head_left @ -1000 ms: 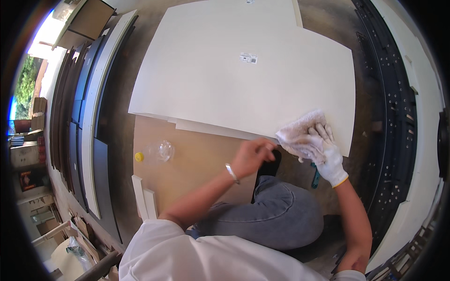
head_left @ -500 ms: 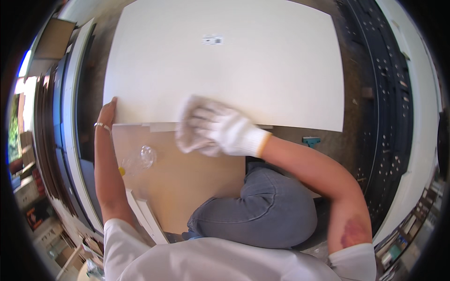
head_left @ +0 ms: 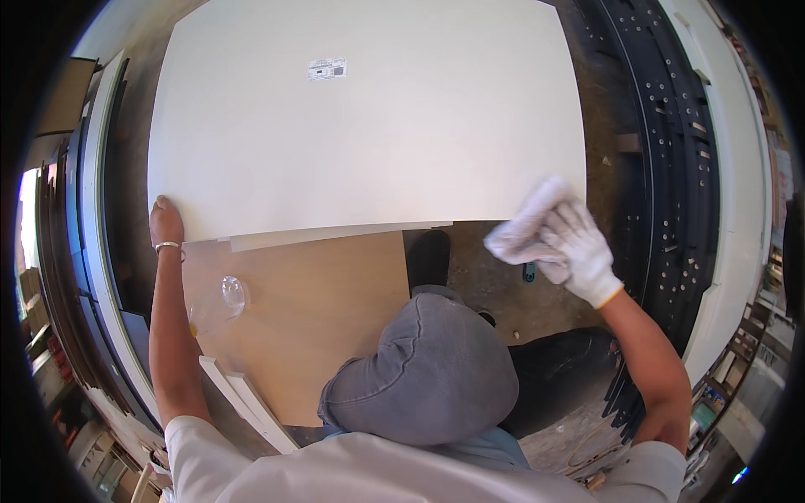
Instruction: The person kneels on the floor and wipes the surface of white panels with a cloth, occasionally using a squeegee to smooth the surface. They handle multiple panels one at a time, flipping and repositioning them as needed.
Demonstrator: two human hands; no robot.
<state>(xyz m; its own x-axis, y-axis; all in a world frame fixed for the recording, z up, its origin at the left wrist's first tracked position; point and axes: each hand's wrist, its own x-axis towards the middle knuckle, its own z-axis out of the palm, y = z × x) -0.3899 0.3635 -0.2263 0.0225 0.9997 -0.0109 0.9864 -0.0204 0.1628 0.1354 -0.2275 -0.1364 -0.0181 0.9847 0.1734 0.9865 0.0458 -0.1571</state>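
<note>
Gloved right hand (head_left: 580,248) fingers clamped on crumpled white cloth (head_left: 521,230); bare left hand (head_left: 165,223), fingers together, flat on smooth white panel (head_left: 369,126) corner.

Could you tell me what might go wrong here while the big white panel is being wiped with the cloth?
The white panel overhangs the tan board beneath, and only the bare left hand steadies its corner; it might slide or tip. The gloved right hand holds the cloth right at the panel's edge, so a stroke could slip off. The clear plastic piece lying on the board could get knocked away.
</note>
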